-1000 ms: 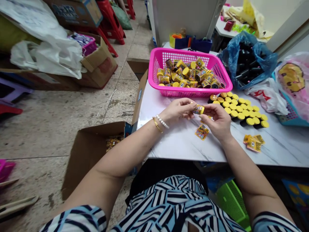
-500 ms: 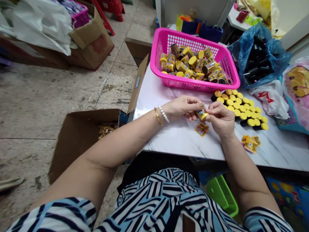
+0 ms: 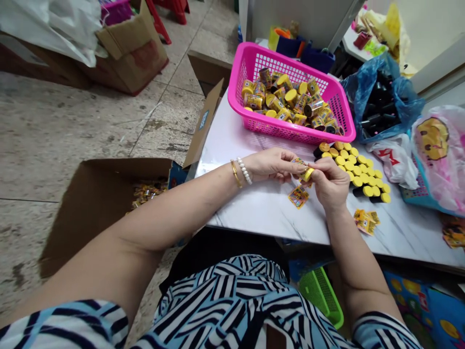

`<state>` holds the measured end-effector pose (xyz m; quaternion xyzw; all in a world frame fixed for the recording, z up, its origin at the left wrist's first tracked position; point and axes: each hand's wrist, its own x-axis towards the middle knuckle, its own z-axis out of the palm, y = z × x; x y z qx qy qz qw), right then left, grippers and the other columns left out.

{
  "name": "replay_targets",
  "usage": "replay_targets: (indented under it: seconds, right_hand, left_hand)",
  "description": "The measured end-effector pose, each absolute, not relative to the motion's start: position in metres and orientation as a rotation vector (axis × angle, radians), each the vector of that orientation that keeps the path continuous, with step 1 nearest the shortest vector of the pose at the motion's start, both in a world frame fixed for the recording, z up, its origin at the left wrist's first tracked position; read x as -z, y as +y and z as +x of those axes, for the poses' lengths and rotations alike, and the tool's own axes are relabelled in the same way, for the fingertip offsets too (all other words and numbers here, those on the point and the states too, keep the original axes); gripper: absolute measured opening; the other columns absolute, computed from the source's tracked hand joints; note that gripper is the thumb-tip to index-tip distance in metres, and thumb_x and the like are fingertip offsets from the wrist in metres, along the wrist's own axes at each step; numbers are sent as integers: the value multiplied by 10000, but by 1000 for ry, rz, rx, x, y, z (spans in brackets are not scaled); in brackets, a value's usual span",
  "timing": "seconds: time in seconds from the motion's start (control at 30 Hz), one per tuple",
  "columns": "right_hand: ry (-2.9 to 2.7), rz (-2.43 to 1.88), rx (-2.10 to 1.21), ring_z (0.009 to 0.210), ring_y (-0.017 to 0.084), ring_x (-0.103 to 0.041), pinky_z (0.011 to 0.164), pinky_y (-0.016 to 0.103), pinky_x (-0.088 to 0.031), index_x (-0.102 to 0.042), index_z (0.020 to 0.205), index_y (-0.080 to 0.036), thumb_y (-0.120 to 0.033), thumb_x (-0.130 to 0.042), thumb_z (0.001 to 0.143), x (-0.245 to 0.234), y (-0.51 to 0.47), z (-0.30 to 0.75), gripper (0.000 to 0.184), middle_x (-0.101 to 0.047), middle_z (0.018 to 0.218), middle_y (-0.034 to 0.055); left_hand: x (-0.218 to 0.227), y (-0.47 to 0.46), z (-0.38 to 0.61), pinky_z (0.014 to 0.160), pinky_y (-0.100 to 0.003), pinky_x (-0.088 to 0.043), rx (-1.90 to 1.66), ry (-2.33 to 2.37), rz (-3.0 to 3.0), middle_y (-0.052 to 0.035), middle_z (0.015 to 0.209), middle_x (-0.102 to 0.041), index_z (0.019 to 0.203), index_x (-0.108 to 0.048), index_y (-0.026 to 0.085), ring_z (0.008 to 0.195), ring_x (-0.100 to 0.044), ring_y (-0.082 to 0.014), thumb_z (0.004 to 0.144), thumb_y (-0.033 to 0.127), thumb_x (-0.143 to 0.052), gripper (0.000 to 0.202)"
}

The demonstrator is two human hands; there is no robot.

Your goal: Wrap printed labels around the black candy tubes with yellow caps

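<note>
Above the marbled table, my left hand (image 3: 278,164) and my right hand (image 3: 330,180) meet on one small canister with a yellow cap (image 3: 307,174). The fingers of both hands are closed round it, and they hide much of its body and printed wrap. Just below the hands lies a flat printed label (image 3: 298,196). To the right of my right wrist is a small pile of similar labels (image 3: 366,221). Beyond my right hand, black canisters with yellow caps (image 3: 358,169) stand in close rows.
Behind my hands a pink basket (image 3: 290,132) holds many wrapped canisters. A blue plastic bag (image 3: 401,121) of black canisters and a white bag (image 3: 395,160) stand at the right. An open cardboard box (image 3: 80,213) sits left of the table; a green basket (image 3: 319,295) is below.
The canister between my hands has turned, so its yellow cap now shows more toward the right hand. The whole view has shifted slightly.
</note>
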<state>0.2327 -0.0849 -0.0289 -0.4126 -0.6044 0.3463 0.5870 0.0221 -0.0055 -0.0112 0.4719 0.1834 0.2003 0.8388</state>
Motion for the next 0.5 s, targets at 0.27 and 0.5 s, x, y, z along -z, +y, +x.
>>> replay_targets:
  seconds: [0.27,0.5]
  right_hand:
    - [-1398,-943,-1045,722,121,-705,591,298,-680,-834,1016,-342,-335,-909,776,21,-89,234,252,-598,1173,28]
    - [-1311,-1006,-1274,706,124,-679,560,301,-660,-829,1040,-320,-347,-933,728,19,-88,235,330,-638,1193,33]
  left_hand:
    - [7,-6,19,600,-217,-561,-415,393,996,-63,817,-758,1003,-750,101,668,-710,-125,708,283,-955,402]
    - [10,-8,23,464,-170,-477,-387,430,1030,-22,627,-671,845,-706,100,483,-599,-80,687,447,-966,461]
